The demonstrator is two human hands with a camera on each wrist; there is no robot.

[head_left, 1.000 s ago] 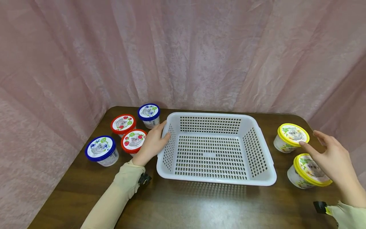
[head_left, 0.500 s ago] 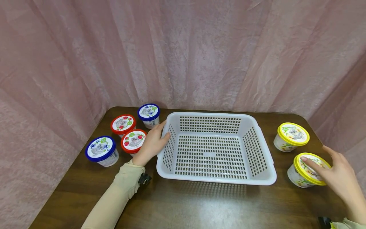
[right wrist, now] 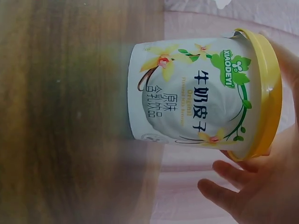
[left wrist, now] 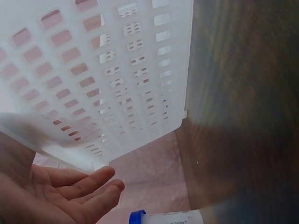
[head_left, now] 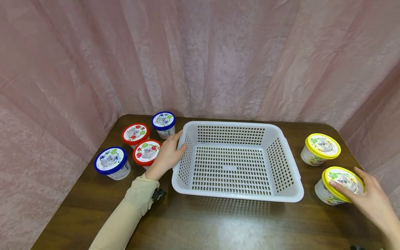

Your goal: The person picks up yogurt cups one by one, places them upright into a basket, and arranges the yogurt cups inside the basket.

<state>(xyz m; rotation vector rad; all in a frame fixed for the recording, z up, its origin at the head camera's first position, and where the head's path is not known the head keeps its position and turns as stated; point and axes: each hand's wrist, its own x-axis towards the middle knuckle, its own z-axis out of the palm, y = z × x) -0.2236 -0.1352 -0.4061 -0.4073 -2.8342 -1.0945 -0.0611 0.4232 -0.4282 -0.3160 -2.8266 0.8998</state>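
Observation:
My left hand (head_left: 167, 152) holds the left rim of a white plastic basket (head_left: 236, 197), its thumb over the inner side. In the left wrist view, several fingers (left wrist: 93, 184) lie loosely curled outside the perforated wall. My right hand (head_left: 372, 201) spans the lid of the nearer yellow-lidded tub (head_left: 329, 192), thumb at the lid's left edge and index finger at the far side. Seen from the right wrist, the tub (right wrist: 187, 93) shows its printed front and yellow rim; two fingers hang spread below the lid. A second yellow-lidded tub (head_left: 322, 147) stands just behind.
Left of the basket stand two red-lidded tubs (head_left: 135, 133) and two blue-lidded tubs (head_left: 110, 161), one blue at the back by the basket's corner. The brown wooden table (head_left: 212, 225) ends at a pink curtain (head_left: 231, 62).
My right hand has come down around the nearer yellow-lidded tub, whose lid print now sits turned. The left hand stays on the basket rim. The head view has shifted slightly.

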